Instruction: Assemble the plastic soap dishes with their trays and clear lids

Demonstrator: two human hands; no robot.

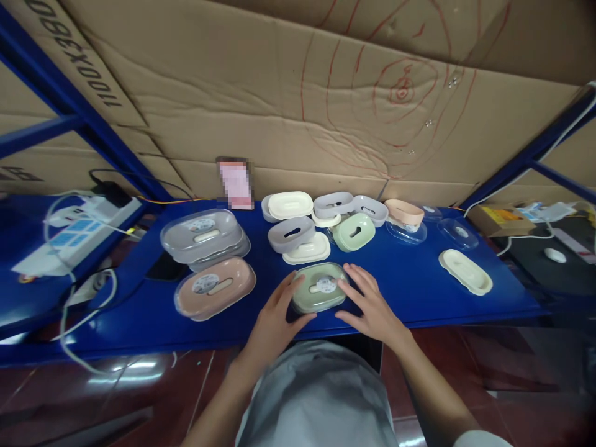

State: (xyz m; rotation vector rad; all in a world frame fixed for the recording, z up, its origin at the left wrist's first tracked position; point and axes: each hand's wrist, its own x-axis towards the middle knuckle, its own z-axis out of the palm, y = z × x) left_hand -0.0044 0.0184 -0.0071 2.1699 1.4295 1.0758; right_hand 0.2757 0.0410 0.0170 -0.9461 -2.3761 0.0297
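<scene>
A green oval box under a clear lid (310,301) rests on the blue table near its front edge, with a round label and a pale oblong piece on top. My left hand (278,310) grips its left end, fingers along the far side and thumb at the near side. On the other end, my right hand (372,304) curves round it with its fingertips on the lid. Just behind stand a grey oval ring-like part with a slot (279,239), a cream tray (310,250) and a green slotted part (350,239).
Left of my hands lie a pink lidded box (233,285) and stacked grey lidded boxes (218,233). More slotted parts, such as a peach one (404,212), line the back. A cream tray (465,271) and clear lid (459,233) lie right. Cardboard (261,81) walls the rear.
</scene>
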